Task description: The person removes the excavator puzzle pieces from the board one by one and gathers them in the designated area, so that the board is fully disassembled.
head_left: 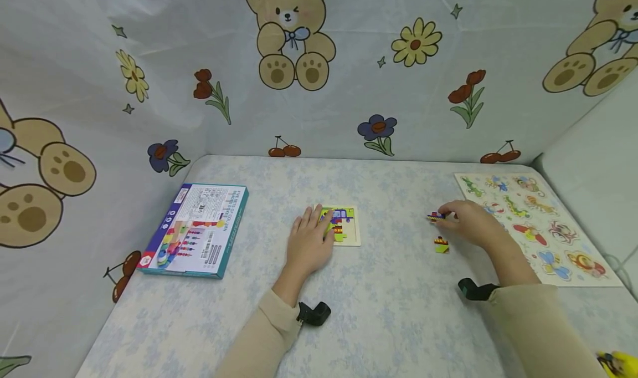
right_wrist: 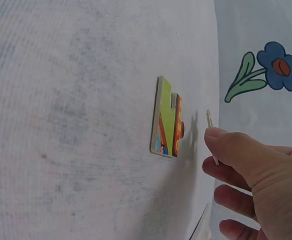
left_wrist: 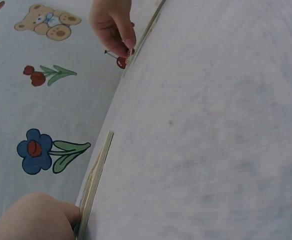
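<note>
My left hand (head_left: 311, 242) rests with straight fingers on the left part of a small square jigsaw puzzle board (head_left: 353, 240). Its inside shows a colourful, partly filled picture; my fingers cover the left side. Over to the right, my right hand (head_left: 471, 221) pinches a puzzle piece (head_left: 435, 216) between thumb and index finger. In the right wrist view this piece (right_wrist: 210, 120) is seen edge-on, held above the table. Just below it, a second puzzle piece (head_left: 441, 245), green with red and yellow, lies flat on the table, apart from the hand.
A boxed toy set (head_left: 209, 228) lies at the left of the table. On the right is a white sheet of insect pictures (head_left: 535, 220), partly behind my right forearm. A yellow object (head_left: 620, 364) shows at the bottom right corner. A printed cloth (head_left: 349, 106) hangs behind the table.
</note>
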Demonstrator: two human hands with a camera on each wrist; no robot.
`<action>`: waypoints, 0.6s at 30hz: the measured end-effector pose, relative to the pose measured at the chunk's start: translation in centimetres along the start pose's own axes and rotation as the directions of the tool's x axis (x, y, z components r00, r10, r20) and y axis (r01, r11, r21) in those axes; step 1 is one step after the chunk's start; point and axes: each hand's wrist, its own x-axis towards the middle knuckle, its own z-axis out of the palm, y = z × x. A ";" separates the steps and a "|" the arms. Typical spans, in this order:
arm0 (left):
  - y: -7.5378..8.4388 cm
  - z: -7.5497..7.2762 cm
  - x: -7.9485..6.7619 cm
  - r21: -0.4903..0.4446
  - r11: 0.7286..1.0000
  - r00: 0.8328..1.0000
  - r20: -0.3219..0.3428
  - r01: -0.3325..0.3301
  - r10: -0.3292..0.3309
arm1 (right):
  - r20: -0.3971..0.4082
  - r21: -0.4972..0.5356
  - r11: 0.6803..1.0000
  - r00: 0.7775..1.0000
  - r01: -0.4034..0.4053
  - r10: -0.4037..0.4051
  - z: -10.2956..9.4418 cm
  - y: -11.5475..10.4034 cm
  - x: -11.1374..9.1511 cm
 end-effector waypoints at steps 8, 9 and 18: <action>0.0 -0.1 0.0 0.001 1.000 1.000 0.001 -0.004 0.004 | -0.020 -0.085 0.996 1.000 0.002 -0.004 0.4 0.4 -0.1; 0.0 -0.1 0.0 -0.001 1.000 1.000 0.000 -0.005 0.005 | -0.019 -0.092 0.996 1.000 0.000 -0.002 0.5 0.4 0.0; 0.1 -0.1 -0.1 -0.002 1.000 1.000 -0.001 -0.002 0.002 | -0.006 -0.169 0.986 1.000 0.011 -0.012 0.7 0.3 0.1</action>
